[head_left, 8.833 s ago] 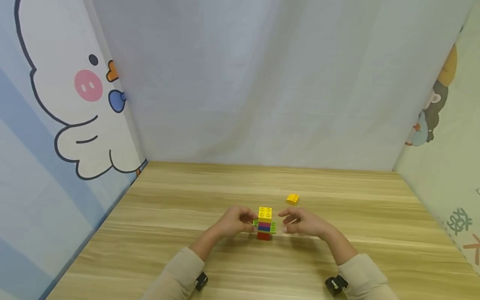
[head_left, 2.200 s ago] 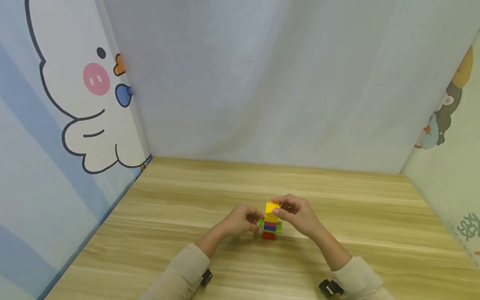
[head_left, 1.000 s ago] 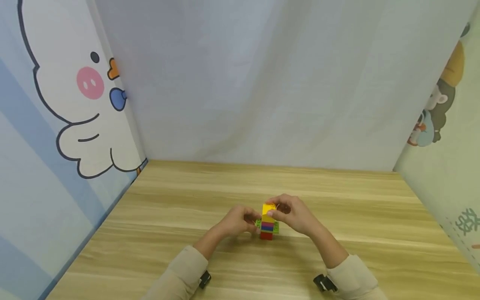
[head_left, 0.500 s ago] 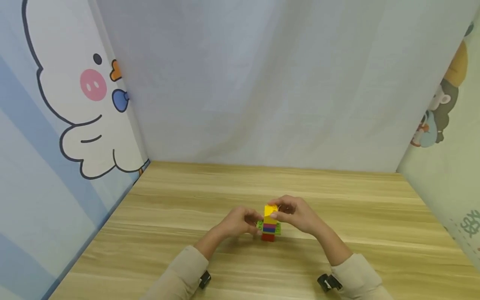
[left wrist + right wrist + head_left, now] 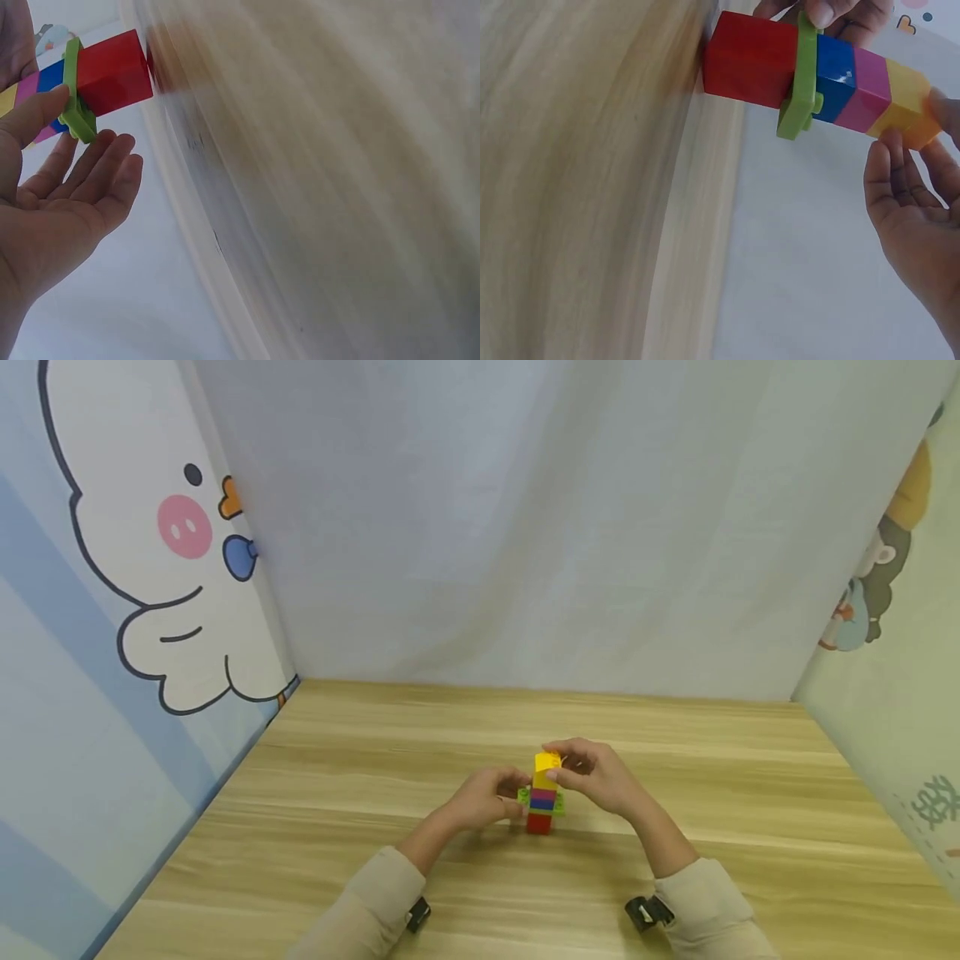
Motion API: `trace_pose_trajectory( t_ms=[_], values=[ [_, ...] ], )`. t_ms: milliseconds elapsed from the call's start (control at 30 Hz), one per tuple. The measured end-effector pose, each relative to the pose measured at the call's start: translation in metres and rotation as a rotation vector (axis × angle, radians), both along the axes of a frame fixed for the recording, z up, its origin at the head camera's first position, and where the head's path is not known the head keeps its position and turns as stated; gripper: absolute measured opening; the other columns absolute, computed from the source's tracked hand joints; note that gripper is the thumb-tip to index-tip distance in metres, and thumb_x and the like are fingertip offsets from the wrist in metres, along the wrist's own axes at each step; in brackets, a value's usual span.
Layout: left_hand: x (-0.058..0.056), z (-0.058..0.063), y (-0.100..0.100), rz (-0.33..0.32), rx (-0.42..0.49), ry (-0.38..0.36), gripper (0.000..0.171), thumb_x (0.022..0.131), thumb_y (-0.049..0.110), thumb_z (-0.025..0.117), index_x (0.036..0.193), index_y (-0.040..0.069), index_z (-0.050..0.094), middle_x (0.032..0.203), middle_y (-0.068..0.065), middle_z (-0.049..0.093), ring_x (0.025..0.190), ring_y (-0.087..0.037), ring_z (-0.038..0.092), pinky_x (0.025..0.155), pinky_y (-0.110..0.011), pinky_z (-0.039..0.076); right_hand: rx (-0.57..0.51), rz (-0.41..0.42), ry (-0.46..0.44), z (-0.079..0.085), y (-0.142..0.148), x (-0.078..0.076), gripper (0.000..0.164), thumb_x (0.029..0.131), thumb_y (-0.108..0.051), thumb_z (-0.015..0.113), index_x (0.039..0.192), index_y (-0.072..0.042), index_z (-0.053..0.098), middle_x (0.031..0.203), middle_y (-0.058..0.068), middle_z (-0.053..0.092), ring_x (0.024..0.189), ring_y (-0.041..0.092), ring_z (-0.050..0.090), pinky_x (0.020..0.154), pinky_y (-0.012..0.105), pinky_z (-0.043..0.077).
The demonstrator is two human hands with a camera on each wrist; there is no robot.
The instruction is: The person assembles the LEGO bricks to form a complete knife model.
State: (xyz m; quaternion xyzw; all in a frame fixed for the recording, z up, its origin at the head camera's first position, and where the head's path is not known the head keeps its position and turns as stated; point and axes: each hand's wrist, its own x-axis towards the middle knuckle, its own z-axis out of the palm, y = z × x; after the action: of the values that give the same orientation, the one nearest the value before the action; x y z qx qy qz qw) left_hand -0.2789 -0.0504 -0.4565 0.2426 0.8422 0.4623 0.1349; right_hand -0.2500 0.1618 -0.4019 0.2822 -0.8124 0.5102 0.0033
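A tower of toy building bricks stands between both hands in the head view. From the bottom it has a red brick (image 5: 538,823), a wide green plate (image 5: 804,75), a blue brick (image 5: 834,79), a magenta brick (image 5: 870,88) and yellow bricks (image 5: 904,94), the topmost sloped. My left hand (image 5: 483,797) pinches the tower around the green plate, thumb across the blue brick in the left wrist view. With thumb and fingertips my right hand (image 5: 603,777) grips the yellow sloped brick (image 5: 544,763). Whether the red base touches the table or hovers slightly, I cannot tell.
The wood-grain table (image 5: 360,735) extends around the hands. A pale curtain (image 5: 465,568) hangs behind it, with printed cloth walls (image 5: 90,710) at the sides. A black strap device (image 5: 649,912) sits at each wrist.
The yellow sloped brick lay loose on the table at first; the right hand then brought it onto the tower's top. Over the last half second, hands and tower shift slightly up in view.
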Motion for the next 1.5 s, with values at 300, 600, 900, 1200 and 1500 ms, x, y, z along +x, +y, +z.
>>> trace_pose_trajectory(
  t_ms=[300, 600, 900, 1200, 1500],
  values=[
    [0.004, 0.001, 0.011, 0.036, 0.05, -0.011, 0.063, 0.075, -0.001, 0.075, 0.131, 0.003, 0.047, 0.11, -0.012, 0.06, 0.097, -0.024, 0.06, 0.079, -0.031, 0.051, -0.008, -0.089, 0.014, -0.028, 0.008, -0.027, 0.036, 0.091, -0.011, 0.061, 0.123, 0.005, 0.056, 0.104, 0.014, 0.062, 0.083, 0.022, 0.059, 0.071, 0.029, 0.051],
    [0.004, -0.002, 0.017, 0.092, 0.058, -0.005, 0.065, 0.078, -0.007, 0.07, 0.134, 0.003, 0.04, 0.103, -0.01, 0.058, 0.092, -0.022, 0.06, 0.075, -0.032, 0.052, -0.01, -0.137, 0.045, -0.03, 0.007, -0.034, 0.038, 0.091, -0.017, 0.061, 0.124, 0.002, 0.057, 0.105, 0.014, 0.063, 0.082, 0.021, 0.059, 0.068, 0.033, 0.051],
    [0.005, -0.001, 0.02, 0.102, 0.049, 0.049, 0.065, 0.079, -0.006, 0.07, 0.134, 0.01, 0.039, 0.102, -0.01, 0.059, 0.09, -0.023, 0.061, 0.075, -0.033, 0.052, -0.025, -0.166, 0.02, -0.032, 0.005, -0.039, 0.038, 0.091, -0.011, 0.061, 0.127, -0.001, 0.054, 0.109, 0.019, 0.059, 0.085, 0.026, 0.059, 0.07, 0.034, 0.052],
    [0.005, -0.004, 0.023, 0.117, 0.024, 0.042, 0.066, 0.081, -0.002, 0.069, 0.136, 0.009, 0.035, 0.104, -0.014, 0.06, 0.087, -0.023, 0.061, 0.073, -0.033, 0.052, -0.004, -0.16, -0.026, -0.036, 0.005, -0.042, 0.043, 0.087, -0.003, 0.063, 0.129, -0.002, 0.052, 0.115, 0.023, 0.056, 0.086, 0.027, 0.059, 0.068, 0.034, 0.053],
    [0.004, -0.007, 0.025, 0.113, 0.038, 0.049, 0.068, 0.083, -0.002, 0.067, 0.139, 0.009, 0.031, 0.107, -0.018, 0.06, 0.089, -0.025, 0.062, 0.072, -0.032, 0.052, 0.02, -0.134, -0.091, -0.04, 0.005, -0.048, 0.059, 0.083, 0.003, 0.066, 0.137, -0.001, 0.043, 0.122, 0.028, 0.049, 0.091, 0.031, 0.059, 0.075, 0.038, 0.052]
  ],
)
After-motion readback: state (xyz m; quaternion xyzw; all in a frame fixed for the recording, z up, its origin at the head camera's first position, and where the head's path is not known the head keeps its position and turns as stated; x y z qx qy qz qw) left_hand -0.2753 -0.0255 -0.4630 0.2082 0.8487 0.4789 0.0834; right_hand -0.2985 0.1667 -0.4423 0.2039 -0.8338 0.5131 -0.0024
